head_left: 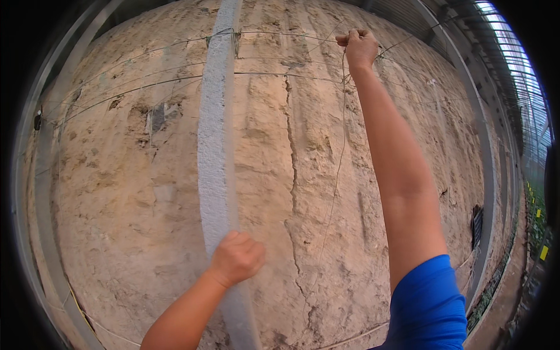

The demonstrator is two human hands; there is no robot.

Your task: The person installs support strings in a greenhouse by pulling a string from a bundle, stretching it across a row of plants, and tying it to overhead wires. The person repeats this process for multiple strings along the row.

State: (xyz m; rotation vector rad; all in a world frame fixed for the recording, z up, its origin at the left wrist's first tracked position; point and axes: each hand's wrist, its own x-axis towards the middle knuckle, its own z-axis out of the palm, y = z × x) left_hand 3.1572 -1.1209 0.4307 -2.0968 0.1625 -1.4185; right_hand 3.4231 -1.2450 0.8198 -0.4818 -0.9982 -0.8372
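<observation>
My right hand (359, 48) is raised high at the upper right, its fingers closed around a thin wire (291, 34) strung across the rough earthen wall (157, 221). From just below that hand a loose thin strand (340, 157) dangles down the wall. My left hand (238, 256) is a slightly blurred fist, low in the middle, in front of the grey concrete post (214, 134). Whatever it grips, if anything, is hidden by the curled fingers. Whether the fist touches the post I cannot tell.
More wires (140, 87) cross the wall and pass the post, with ties wrapped around it near the top. A long crack (291, 157) runs down the wall. Curved metal frame bars (481, 134) stand at both sides. Green plants (536, 221) grow at the far right.
</observation>
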